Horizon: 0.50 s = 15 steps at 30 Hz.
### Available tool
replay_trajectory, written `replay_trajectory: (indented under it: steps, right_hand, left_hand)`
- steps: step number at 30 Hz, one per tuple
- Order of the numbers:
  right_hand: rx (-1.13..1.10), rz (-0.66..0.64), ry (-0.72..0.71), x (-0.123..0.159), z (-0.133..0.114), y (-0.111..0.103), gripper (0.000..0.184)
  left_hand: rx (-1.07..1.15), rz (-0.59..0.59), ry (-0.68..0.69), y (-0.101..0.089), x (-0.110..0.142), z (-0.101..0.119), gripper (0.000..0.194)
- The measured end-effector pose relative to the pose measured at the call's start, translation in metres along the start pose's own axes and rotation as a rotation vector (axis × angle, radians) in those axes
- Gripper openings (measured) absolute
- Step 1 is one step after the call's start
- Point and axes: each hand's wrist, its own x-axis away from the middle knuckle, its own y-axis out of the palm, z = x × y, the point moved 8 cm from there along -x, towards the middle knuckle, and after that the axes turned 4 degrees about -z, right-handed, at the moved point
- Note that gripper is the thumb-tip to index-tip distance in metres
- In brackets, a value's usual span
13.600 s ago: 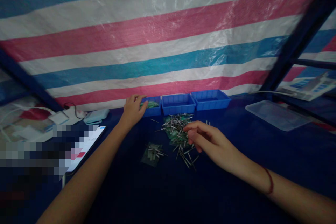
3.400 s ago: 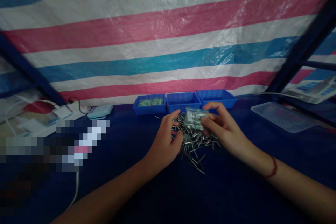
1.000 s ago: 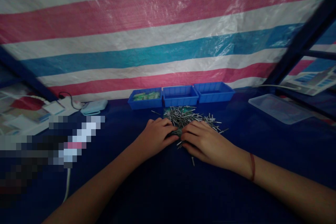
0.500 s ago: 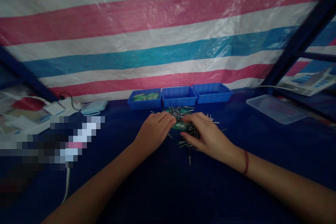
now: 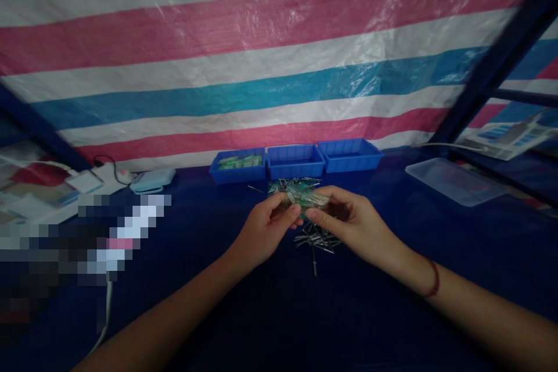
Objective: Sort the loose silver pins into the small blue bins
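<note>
Both hands grip a small clear-green plastic bag (image 5: 305,196) with metal pins inside, raised over the table. My left hand (image 5: 271,224) pinches its left side, thumb on the near face. On its right side my right hand (image 5: 346,215) closes, thumb in front and fingers behind. Loose pop rivets (image 5: 318,238), thin and silvery, lie in a pile beneath and in front of the bag. More of them show behind it, partly hidden by the bag and hands. One rivet lies apart at the pile's near end.
Three blue bins stand in a row behind the pile: a left bin (image 5: 238,176) holding green bags, a middle bin (image 5: 295,171) and a right bin (image 5: 351,164). A clear plastic lid (image 5: 455,181) lies right. A light-blue case (image 5: 152,180) and a power strip (image 5: 111,177) are left.
Half a second ago my hands were apart at the pile, with green plastic low between them. Now both hold the filled bag up. Earlier, my right hand held another bag.
</note>
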Motion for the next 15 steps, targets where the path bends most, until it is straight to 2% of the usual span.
replay_trajectory:
  steps: [2, 5, 7, 9, 12, 15]
  right_hand:
    - [0.074, 0.022, -0.06, 0.001, -0.007, -0.003, 0.011]
    - [0.363, 0.116, -0.277, 0.005, -0.028, -0.011, 0.002]
    - [0.546, 0.106, -0.452, 0.01, -0.043, -0.007, 0.006]
    - [0.668, 0.056, -0.567, 0.014, -0.049, 0.0, 0.013]
    - [0.725, 0.051, -0.603, 0.016, -0.051, 0.002, 0.021]
    - [0.611, 0.112, -0.469, 0.012, -0.043, -0.006, 0.023]
  left_hand:
    - [0.124, 0.02, -0.044, 0.003, 0.001, -0.004, 0.02]
    - [0.414, 0.064, -0.206, 0.007, 0.003, -0.017, 0.038]
    - [0.563, 0.018, -0.319, 0.016, 0.005, -0.023, 0.051]
    - [0.592, -0.066, -0.36, 0.023, 0.007, -0.023, 0.054]
    - [0.532, -0.058, -0.31, 0.019, 0.007, -0.021, 0.039]
    - [0.477, 0.026, -0.251, 0.009, 0.005, -0.02, 0.031]
